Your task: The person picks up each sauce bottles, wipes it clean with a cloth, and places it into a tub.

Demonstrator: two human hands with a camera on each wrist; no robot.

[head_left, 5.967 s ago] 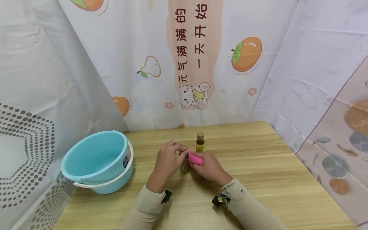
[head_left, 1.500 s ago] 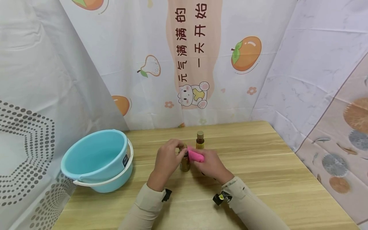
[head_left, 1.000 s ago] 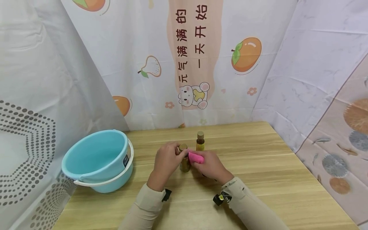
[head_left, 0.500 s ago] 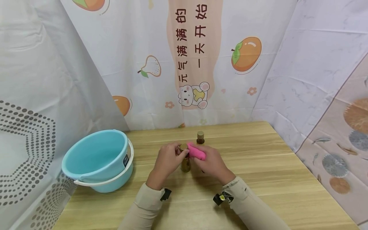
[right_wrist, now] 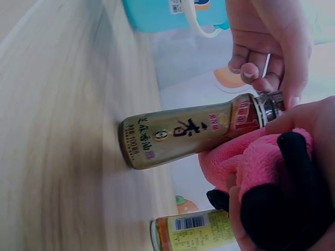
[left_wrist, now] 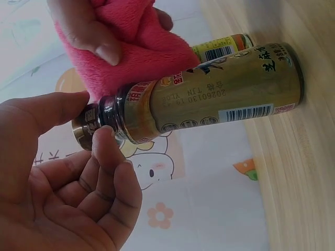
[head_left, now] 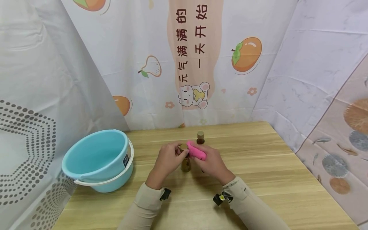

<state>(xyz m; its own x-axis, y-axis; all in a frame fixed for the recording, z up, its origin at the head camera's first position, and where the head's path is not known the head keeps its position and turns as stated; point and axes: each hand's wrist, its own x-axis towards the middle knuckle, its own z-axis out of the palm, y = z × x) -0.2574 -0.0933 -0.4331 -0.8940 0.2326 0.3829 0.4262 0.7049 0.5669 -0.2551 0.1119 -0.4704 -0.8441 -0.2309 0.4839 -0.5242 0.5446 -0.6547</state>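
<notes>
1. Far L: bucket (head_left: 97, 159), blue, smooth, looks plastic; round flared mouth, thin white handle hanging down its side. Prob. no part in current step.
2. L hand (head_left: 167, 159), R of bucket: grip is pinching the cap (left_wrist: 85, 130) btwn thumb & finger, other fingers loosely bent. Reads as the steadying hand.
3. Oil bottle (left_wrist: 220, 99) = main item, mid-bench btwn both hands, upright or nearly; can't tell if base sits flush on bench (head_left: 273, 185). Looks like glass: shiny, brownish-gold, straight-sided low down, narrowing to a dark neck; cap round, metallic gold. Label has red patches & dark lettering.
4. Pink cloth (head_left: 196, 152), against R side of bottle near neck: fuzzy, plush, bunched into a soft wad. Step in hand is prob. wiping the bottle. Next move calls for a firm hold on cap + light cloth pressure down the body, turning bottle for unwiped sides.
5. Second bottle (head_left: 200, 138), far side, partly behind R hand: brown, dull-gold cap, yellow label w/ barcode. Bump risk if cloth swings wide, imo.
6. R hand (head_left: 212, 161): grip curled round the cloth, squeezing it.
</notes>
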